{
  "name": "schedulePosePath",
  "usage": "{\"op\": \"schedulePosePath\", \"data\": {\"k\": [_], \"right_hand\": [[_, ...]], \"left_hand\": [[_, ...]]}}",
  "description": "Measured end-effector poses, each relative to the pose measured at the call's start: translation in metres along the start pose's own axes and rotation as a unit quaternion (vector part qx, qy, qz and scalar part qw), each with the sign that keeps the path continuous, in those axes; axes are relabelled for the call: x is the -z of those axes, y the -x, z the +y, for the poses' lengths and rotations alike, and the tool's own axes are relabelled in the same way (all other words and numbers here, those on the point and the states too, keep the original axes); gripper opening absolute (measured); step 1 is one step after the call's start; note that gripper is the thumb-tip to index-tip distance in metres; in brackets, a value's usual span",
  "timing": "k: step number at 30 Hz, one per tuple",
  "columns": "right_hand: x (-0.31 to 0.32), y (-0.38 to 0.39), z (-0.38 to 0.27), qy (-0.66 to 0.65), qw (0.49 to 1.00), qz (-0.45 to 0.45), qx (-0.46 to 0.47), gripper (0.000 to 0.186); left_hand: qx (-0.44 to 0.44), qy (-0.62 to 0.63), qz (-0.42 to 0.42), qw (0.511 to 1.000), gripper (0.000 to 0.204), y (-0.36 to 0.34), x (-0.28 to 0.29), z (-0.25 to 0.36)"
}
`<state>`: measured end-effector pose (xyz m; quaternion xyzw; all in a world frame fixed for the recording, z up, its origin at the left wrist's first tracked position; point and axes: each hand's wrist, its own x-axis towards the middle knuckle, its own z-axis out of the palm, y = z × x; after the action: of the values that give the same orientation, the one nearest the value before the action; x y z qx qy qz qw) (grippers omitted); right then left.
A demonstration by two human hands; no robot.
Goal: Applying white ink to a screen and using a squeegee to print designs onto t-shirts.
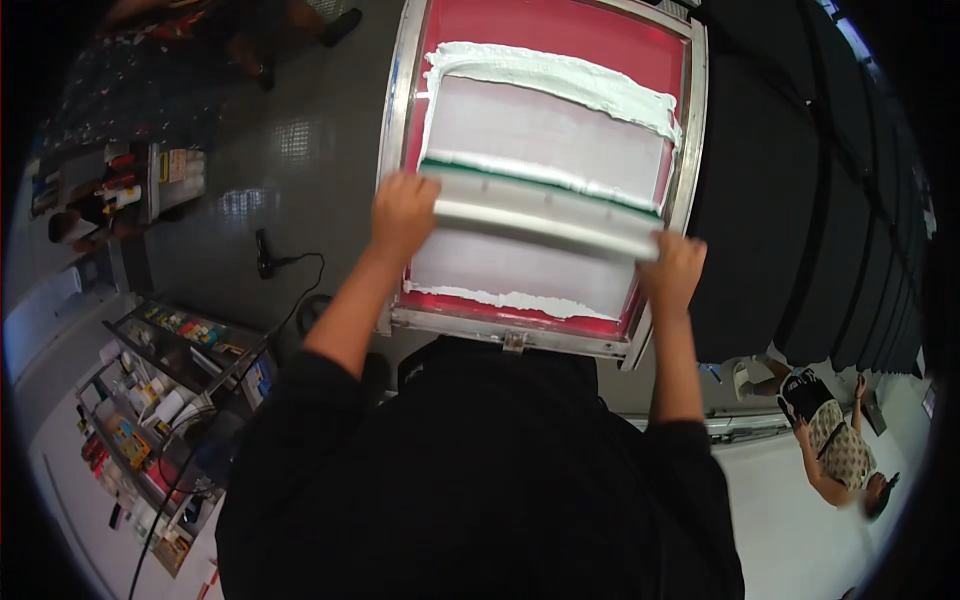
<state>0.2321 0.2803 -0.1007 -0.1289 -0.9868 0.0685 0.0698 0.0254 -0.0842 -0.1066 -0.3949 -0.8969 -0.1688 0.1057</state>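
Observation:
A wide squeegee (545, 211) with a pale handle and green blade lies across a framed printing screen (694, 130), slightly blurred. My left hand (404, 214) grips its left end, and my right hand (674, 268) is closed round the right end. Thick white ink (560, 80) forms a ridge across the far part of the mesh, over a red border (560, 28). More white clings along the blade's far edge. Between blade and ridge the mesh looks whitish and thinly coated. A thin uneven line of white ink (520, 301) runs along the near side.
Dark panels (770, 200) stand to the right of the screen. A hair dryer (265, 255) with a black cord is at the left. Shelves (190, 345) of bottles and tools fill the lower left. One person (835, 440) stands at the lower right; others are at the far left.

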Motion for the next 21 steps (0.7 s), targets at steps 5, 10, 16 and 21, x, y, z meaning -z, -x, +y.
{"op": "schedulePosePath", "data": {"k": [5, 10, 16, 21], "right_hand": [[0.021, -0.161, 0.020, 0.015, 0.993, -0.095, -0.069, 0.039], [0.046, -0.137, 0.014, 0.044, 0.994, -0.100, -0.005, 0.029], [0.066, 0.089, -0.029, -0.026, 0.996, -0.079, 0.024, 0.034], [0.041, 0.151, -0.054, -0.053, 0.997, -0.044, -0.046, 0.034]], "left_hand": [[0.092, -0.067, -0.206, 0.972, 0.026, -0.157, -0.020, -0.048], [0.047, -0.027, -0.232, 0.971, 0.036, -0.145, -0.002, -0.056], [0.016, 0.042, -0.134, 0.990, 0.022, 0.103, 0.064, 0.042], [0.050, 0.042, -0.095, 0.993, 0.016, 0.146, 0.063, 0.072]]}}
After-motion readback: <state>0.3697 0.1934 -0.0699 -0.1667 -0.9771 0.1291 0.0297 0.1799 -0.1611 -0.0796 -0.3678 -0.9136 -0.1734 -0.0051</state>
